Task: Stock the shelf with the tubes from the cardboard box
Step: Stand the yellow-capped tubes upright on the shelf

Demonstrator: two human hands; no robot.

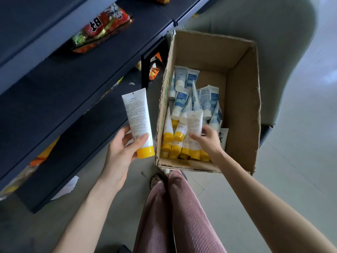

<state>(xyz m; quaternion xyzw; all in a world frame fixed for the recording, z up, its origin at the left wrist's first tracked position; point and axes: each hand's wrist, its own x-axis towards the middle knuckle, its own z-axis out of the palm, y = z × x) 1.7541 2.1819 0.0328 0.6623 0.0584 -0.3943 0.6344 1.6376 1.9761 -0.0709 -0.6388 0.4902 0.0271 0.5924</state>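
Note:
An open cardboard box [242, 92] stands on the floor, holding several white tubes with yellow caps [168, 132] and several white-and-blue tubes [182, 101]. My left hand [122, 150] grips a white tube with a yellow cap [137, 117], held upright to the left of the box in front of the dark shelf [76, 73]. My right hand [209, 139] reaches into the box and pinches another white yellow-capped tube [194, 123] among the pile.
The dark shelving runs along the left, with red snack packets [104, 24] on an upper level and orange packets [45, 154] lower down. A grey floor [300, 161] spreads to the right. My legs in striped trousers [175, 216] stand just before the box.

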